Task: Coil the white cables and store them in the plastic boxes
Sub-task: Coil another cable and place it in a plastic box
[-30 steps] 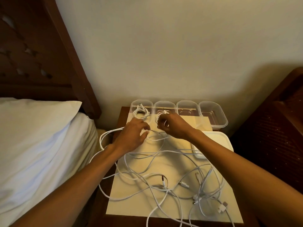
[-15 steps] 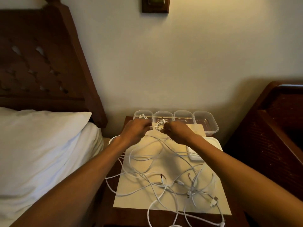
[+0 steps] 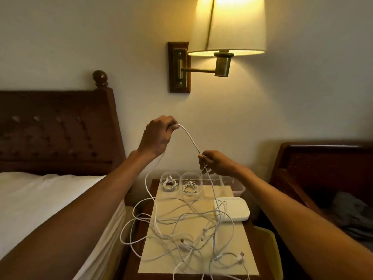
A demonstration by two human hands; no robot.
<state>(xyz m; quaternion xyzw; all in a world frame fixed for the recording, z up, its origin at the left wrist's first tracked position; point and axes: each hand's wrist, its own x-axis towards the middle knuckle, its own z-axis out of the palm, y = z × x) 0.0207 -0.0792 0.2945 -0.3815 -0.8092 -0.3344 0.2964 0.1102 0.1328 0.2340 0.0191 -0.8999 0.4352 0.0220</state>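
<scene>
My left hand point(image 3: 159, 136) is raised high above the nightstand, pinching one end of a white cable point(image 3: 190, 140). My right hand point(image 3: 217, 163) grips the same cable lower down, and the rest trails into a tangle of white cables point(image 3: 193, 229) on a cream mat point(image 3: 240, 249). Several clear plastic boxes point(image 3: 239, 188) line the back edge. The leftmost box point(image 3: 170, 181) and the second box point(image 3: 190, 185) each hold a coiled white cable. The two boxes to the right look empty, partly hidden behind my right hand.
A white flat lid point(image 3: 235, 209) lies at the mat's right side. The wooden nightstand point(image 3: 249, 229) stands between a bed with white sheets point(image 3: 50, 199) and a dark wooden chair point(image 3: 323, 178). A lit wall lamp point(image 3: 226, 27) hangs above. Cable loops hang off the nightstand's left edge.
Both hands rose from the boxes, lifting a cable up. The left hand went highest. The view tilted up, bringing the lamp into sight.
</scene>
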